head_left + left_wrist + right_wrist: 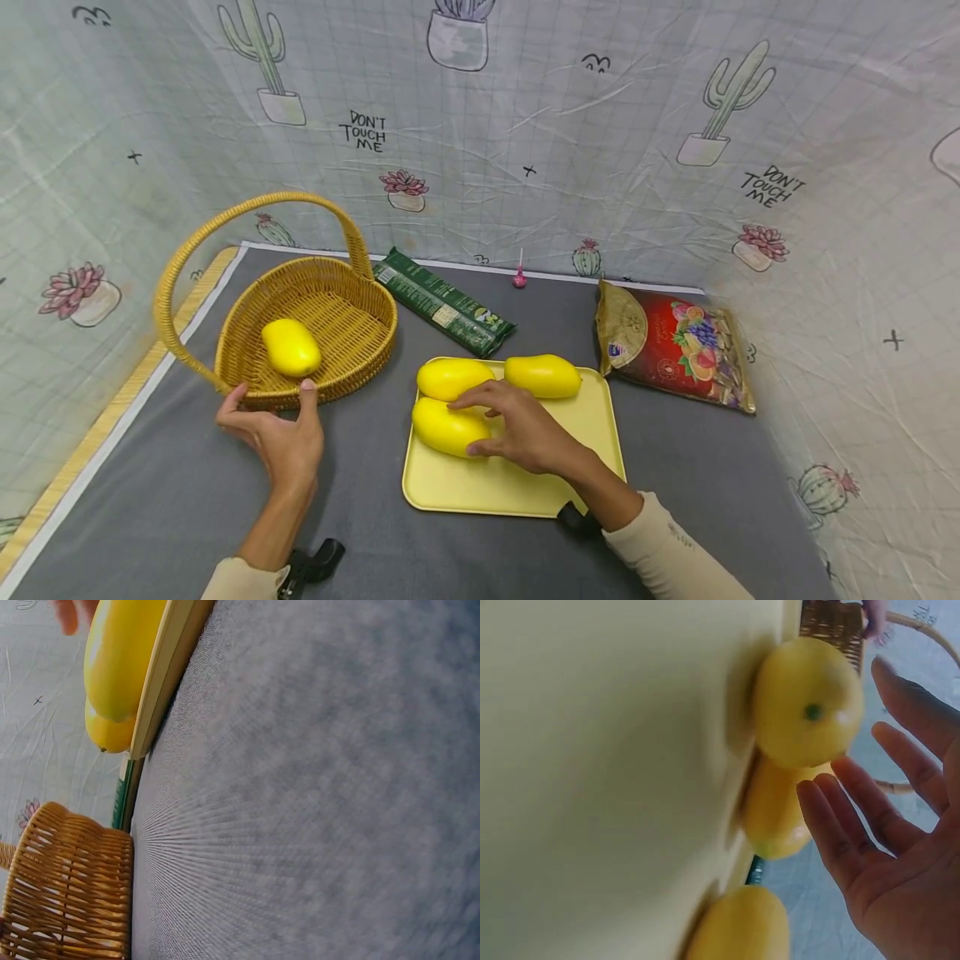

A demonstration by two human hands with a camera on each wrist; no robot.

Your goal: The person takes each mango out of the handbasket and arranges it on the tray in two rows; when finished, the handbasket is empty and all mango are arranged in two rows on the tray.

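At the left, my left hand holds the near rim of a wicker basket, the thumb and a finger set apart along it. One yellow mango lies inside the basket. My right hand reaches over a yellow tray, its fingers spread around the nearest mango. In the right wrist view those fingers are only loosely bent beside that mango. A second mango lies right behind it, and a third mango sits at the tray's back right.
A green packet lies behind the tray, between it and the basket. Toward the back is a small pink lollipop. On the right rests a red and gold candy bag. A printed cloth curtain closes off the grey table's back and sides.
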